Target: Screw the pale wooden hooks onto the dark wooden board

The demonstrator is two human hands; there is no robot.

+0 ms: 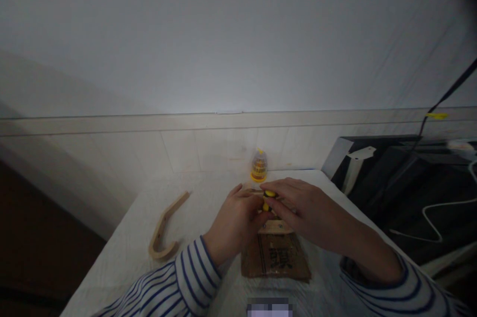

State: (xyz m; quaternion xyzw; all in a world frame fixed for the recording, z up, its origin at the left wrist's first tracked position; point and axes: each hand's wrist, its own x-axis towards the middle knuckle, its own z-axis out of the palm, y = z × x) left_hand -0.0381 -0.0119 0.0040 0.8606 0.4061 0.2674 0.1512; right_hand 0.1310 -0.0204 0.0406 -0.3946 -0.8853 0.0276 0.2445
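Both hands meet over the middle of the white-covered table. The fingers of my left hand (238,217) are closed round the lower part of a small yellow-and-black screwdriver (266,205). My right hand (305,207) pinches its yellow top between thumb and fingers. The screwdriver stands roughly upright, and its tip is hidden. Beneath the hands lies a light wooden piece (278,227) with small screws in its near bar; my hands cover much of it. It rests partly on a brown cardboard piece (261,257) with dark printed characters.
A J-shaped wooden piece (158,232) lies on the table (122,257) at left. Behind the hands, a clear cone-shaped case with a yellow base (259,168) stands near the wall. Dark equipment (395,173) and a white cable (428,207) are to the right.
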